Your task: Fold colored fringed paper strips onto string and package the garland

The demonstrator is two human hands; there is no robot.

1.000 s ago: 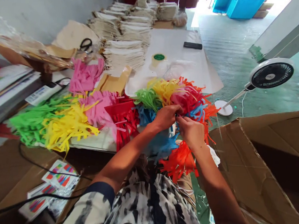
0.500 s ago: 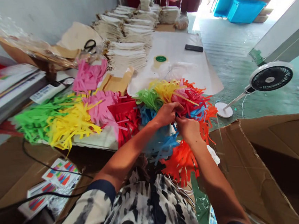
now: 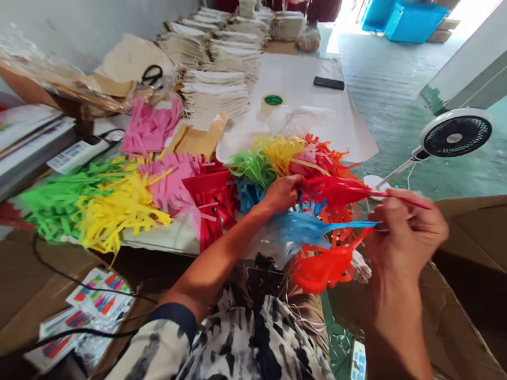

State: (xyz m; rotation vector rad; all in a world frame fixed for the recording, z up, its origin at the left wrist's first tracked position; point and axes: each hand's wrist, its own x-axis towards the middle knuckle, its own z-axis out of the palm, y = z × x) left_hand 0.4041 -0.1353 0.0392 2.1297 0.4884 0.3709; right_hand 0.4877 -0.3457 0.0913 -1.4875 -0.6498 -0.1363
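Observation:
My left hand (image 3: 282,194) is closed on a bundle of fringed paper strips (image 3: 308,177) in yellow, green, pink, red, blue and orange at the table's near edge. My right hand (image 3: 405,227) has drawn off to the right, its fingers pinched on the stretched ends of red, blue and orange fringe strips (image 3: 335,221) that still run back to the bundle. More loose fringes lie on the table to the left: green (image 3: 57,202), yellow (image 3: 119,208), pink (image 3: 165,182) and red (image 3: 210,201).
Stacks of cream cloth bags (image 3: 215,62) fill the back of the table, with scissors (image 3: 150,74), a tape roll (image 3: 272,102) and a phone (image 3: 328,83). A white fan (image 3: 453,136) stands on the green floor. An open cardboard box (image 3: 471,280) sits at right.
My right hand has pulled away to the right from the bundle, stretching red, blue and orange strips out with it. My left hand has stayed on the bundle.

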